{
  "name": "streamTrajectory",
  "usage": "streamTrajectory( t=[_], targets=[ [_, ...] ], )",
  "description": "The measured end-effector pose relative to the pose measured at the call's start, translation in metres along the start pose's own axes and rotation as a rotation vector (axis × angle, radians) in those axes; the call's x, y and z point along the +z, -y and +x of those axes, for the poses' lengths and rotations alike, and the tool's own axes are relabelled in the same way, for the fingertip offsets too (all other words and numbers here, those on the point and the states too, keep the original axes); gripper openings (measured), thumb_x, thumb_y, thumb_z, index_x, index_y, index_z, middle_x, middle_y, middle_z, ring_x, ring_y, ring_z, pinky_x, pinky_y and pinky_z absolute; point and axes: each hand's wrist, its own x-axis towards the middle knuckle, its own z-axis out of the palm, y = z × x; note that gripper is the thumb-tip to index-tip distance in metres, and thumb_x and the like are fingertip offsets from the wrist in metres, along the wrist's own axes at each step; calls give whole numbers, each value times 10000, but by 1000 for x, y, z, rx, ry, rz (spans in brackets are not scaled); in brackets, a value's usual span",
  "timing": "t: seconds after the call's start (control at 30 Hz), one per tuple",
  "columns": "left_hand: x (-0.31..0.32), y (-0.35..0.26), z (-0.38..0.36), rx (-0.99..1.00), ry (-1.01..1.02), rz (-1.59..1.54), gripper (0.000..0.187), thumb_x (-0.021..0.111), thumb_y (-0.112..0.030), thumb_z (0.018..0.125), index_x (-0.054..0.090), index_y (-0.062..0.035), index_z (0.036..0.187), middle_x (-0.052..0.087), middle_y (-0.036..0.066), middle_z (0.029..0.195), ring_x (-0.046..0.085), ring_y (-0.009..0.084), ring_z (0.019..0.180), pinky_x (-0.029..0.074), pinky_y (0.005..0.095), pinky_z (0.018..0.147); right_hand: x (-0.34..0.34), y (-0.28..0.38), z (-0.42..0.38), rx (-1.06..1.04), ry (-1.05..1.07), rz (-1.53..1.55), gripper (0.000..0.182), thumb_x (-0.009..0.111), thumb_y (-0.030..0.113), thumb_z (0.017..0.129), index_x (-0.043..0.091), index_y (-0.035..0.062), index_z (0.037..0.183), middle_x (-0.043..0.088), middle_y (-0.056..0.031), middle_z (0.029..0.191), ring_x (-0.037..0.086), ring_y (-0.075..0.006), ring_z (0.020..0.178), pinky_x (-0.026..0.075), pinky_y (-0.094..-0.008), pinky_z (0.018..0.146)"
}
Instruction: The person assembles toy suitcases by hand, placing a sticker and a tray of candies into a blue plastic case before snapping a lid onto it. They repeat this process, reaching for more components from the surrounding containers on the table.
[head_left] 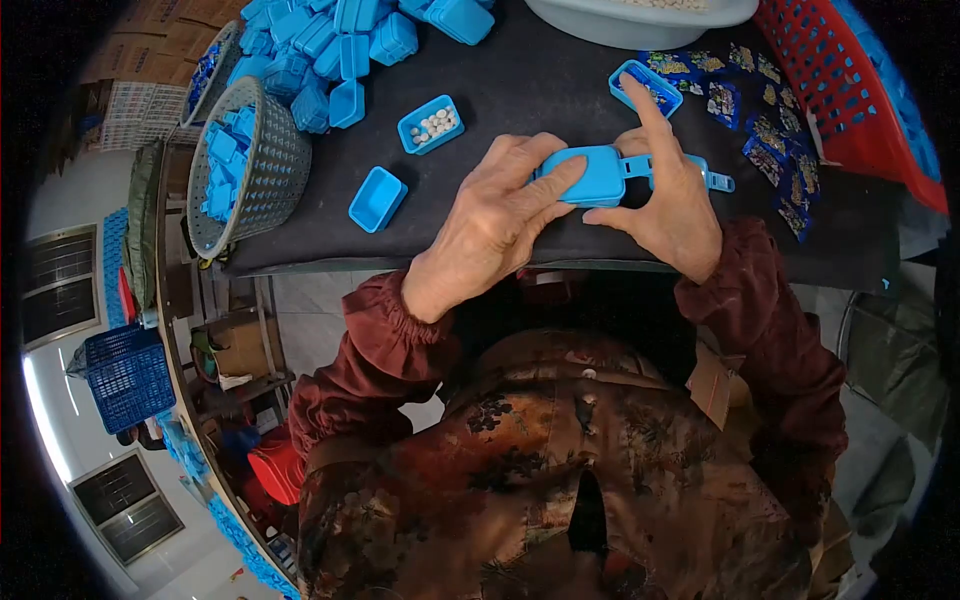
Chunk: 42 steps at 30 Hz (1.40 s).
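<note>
My left hand [490,220] is closed around a blue plastic box [592,172], its thumb lying on top. A slotted blue strap [637,167] runs from the box's right side and passes behind my right hand [672,205]. The strap's clip end [720,182] sticks out beyond that hand. My right fingers curl round the strap, with the index finger stretched forward and the thumb near the box's lower edge. Just ahead of that fingertip sits a blue tub [662,98] with small dark blue packets. Left of my hands stand a tub of white pellets [432,125] and an open blue tub [378,200].
Blue tubs [330,45] are piled at the back left, beside a grey basket [270,170] of blue parts. A white basin [640,25] of pellets stands at the back. Loose packets [770,140] lie on the right, near a red basket [850,90].
</note>
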Motion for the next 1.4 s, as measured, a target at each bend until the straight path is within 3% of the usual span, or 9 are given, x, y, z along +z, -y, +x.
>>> streamTrajectory(
  t=[0.37, 0.57, 0.63, 0.73, 0.97, 1.07, 1.17, 1.27, 1.4],
  targets=[
    [6, 11, -4, 156, 18, 113, 485, 693, 30, 696, 589, -27, 1166, 547, 180, 1096, 547, 322, 879, 507, 376, 669, 1, 0, -1, -127, -2, -67, 1040, 830, 51, 584, 244, 123, 1440, 601, -154, 987, 555, -339, 956, 448, -436, 848],
    [16, 1, -10, 105, -66, 163, 522, 697, 28, 690, 562, -19, 1192, 534, 209, 1126, 553, 345, 891, 515, 391, 695, -4, -2, 1, -157, 65, -147, 798, 819, 105, 596, 458, 77, 1306, 596, -154, 1007, 550, -328, 952, 425, -418, 835],
    [18, -2, -10, 81, -82, 213, 503, 695, 17, 695, 557, 12, 1178, 531, 223, 1128, 554, 349, 886, 512, 401, 697, -9, 3, 2, -165, 113, -261, 742, 825, 124, 564, 541, 97, 1249, 589, -131, 1069, 514, -294, 1065, 398, -383, 894],
    [20, -1, -11, 102, -84, 257, 486, 693, 1, 704, 551, 34, 1167, 528, 234, 1132, 552, 352, 873, 509, 400, 691, -24, 25, 9, -360, -25, -717, 775, 817, 196, 570, 509, 53, 1267, 553, -127, 1122, 486, -280, 1098, 366, -375, 925],
    [12, -1, -6, 27, -117, 116, 341, 690, 23, 703, 626, 39, 1037, 583, 204, 1067, 564, 318, 829, 503, 374, 672, 0, 26, 13, -301, 220, -738, 766, 787, 247, 605, 452, -43, 1230, 529, -124, 1086, 482, -282, 1060, 377, -378, 876],
    [-5, 8, 11, -189, -38, -301, 179, 755, -9, 688, 682, 3, 851, 649, 114, 849, 577, 208, 671, 481, 296, 628, -2, 25, 12, -311, 161, -722, 720, 780, 233, 626, 455, -31, 1211, 527, -125, 1038, 486, -287, 1008, 380, -377, 849],
    [-17, 25, 33, -487, 273, -688, 219, 772, -30, 690, 642, -11, 865, 599, 25, 790, 545, 108, 686, 452, 242, 607, 0, 20, 14, -381, 134, -688, 663, 803, 222, 621, 488, -15, 1154, 535, -99, 949, 488, -254, 924, 392, -347, 802],
    [-19, 45, 44, -482, 495, -601, 431, 829, -203, 693, 550, -27, 971, 606, 41, 868, 570, 125, 780, 471, 260, 665, 0, 13, 12, -352, 174, -556, 651, 762, 192, 668, 462, -19, 1206, 517, -138, 973, 484, -311, 938, 390, -392, 812],
    [-27, 40, 52, -538, 627, -503, 473, 817, -212, 706, 557, -5, 1042, 620, 60, 894, 571, 133, 781, 474, 268, 674, -1, 18, 11, -451, 111, -518, 612, 747, 162, 675, 474, -8, 1195, 513, -142, 955, 485, -323, 908, 398, -404, 784]
  ],
)
